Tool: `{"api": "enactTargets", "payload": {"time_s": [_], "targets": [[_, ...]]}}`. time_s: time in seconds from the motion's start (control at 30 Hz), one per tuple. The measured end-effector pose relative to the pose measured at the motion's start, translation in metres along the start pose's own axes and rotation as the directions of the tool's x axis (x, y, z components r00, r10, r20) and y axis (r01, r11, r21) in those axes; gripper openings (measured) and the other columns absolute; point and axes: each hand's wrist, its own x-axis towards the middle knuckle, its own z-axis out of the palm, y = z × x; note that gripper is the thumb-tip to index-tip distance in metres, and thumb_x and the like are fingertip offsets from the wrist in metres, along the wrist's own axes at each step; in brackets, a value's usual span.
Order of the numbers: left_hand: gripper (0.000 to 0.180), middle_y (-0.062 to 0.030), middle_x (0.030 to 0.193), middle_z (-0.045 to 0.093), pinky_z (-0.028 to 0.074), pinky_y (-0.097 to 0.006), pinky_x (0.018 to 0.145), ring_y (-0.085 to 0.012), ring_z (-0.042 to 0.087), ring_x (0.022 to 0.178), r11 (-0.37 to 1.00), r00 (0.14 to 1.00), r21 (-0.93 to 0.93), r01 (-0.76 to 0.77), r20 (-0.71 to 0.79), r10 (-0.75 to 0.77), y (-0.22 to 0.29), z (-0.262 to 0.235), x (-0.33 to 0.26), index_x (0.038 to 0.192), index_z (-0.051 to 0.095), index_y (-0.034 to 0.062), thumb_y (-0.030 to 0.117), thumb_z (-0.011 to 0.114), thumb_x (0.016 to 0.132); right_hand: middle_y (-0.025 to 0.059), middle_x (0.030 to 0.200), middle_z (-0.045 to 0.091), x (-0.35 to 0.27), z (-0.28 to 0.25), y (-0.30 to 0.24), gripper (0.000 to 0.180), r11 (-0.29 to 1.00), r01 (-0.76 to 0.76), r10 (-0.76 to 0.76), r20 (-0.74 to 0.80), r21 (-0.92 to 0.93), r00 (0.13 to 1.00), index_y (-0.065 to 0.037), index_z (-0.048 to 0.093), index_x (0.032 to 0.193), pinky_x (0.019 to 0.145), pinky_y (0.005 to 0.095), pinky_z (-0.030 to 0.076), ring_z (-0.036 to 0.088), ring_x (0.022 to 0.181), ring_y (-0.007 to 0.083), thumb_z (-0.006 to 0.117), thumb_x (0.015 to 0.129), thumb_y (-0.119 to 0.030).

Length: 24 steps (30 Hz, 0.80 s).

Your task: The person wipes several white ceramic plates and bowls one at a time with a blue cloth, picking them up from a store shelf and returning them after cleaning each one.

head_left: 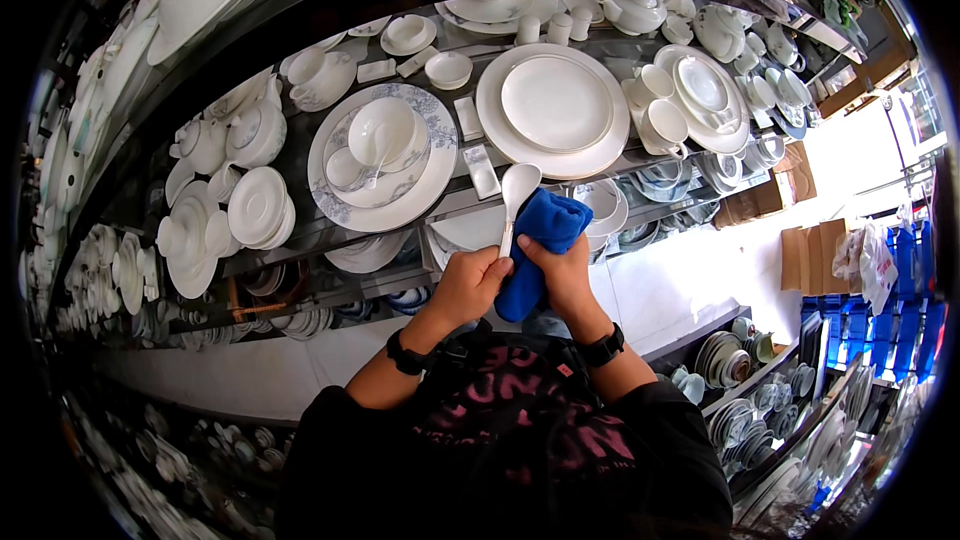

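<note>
My left hand (468,288) is closed around the handle of a white spoon (519,187) with a deep oval bowl, which points up and away from me. In my right hand (563,278) is a bunched blue cloth (548,222), pressed against the right side of the spoon. Part of the cloth hangs down between both hands. Just beyond the spoon's bowl lies a small white rectangular dish (482,171) at the shelf's front. A large white plate (492,108) with a smaller plate on it sits farther back.
A blue-patterned plate (330,175) bearing bowls stands to the left, near white teapots (256,133). Cups (663,126) and an oval platter are at the right. Lower shelves hold more dishes. Blue bins (873,335) and a cardboard box (812,258) stand far right.
</note>
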Motion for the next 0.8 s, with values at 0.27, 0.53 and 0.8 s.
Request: {"api": "enactTargets", "payload": {"time_s": [0.27,0.53,0.8], "targets": [[0.011,-0.0165,0.061,0.059,0.046,-0.042,0.051,-0.0389,0.06,0.059,0.879,0.984,0.458,-0.132,-0.047,0.172,0.01,-0.001,-0.018,0.08,0.057,0.0,0.008,0.055,0.088,0.0083,0.105,0.062,0.001,0.006,0.023,0.06,0.931,0.132,-0.146,-0.018,-0.341,0.989,-0.003,0.048,0.118,0.084,0.0312,0.05,0.06,0.094,0.0163,0.082,0.069,-0.005],[0.018,-0.0032,0.061,0.052,0.041,-0.029,0.051,-0.016,0.051,0.054,0.987,0.99,-0.132,0.093,0.122,-0.077,-0.009,-0.015,-0.028,0.098,0.059,0.001,0.017,0.051,0.096,0.008,0.106,0.062,-0.002,0.014,0.021,0.061,0.972,0.03,-0.038,-0.031,-0.234,0.999,-0.002,0.047,0.119,0.086,0.0318,0.049,0.06,0.096,0.0171,0.082,0.07,-0.008],[0.034,0.0064,0.065,0.037,0.032,-0.021,0.055,-0.0043,0.035,0.06,0.833,0.96,-0.477,0.281,0.15,-0.238,-0.024,-0.031,-0.035,0.118,0.061,0.0033,0.024,0.038,0.103,0.0096,0.11,0.061,-0.006,0.017,0.015,0.062,0.969,0.079,-0.073,0.033,-0.232,0.997,-0.001,0.047,0.122,0.088,0.0323,0.048,0.06,0.099,0.018,0.081,0.07,-0.009]]}}
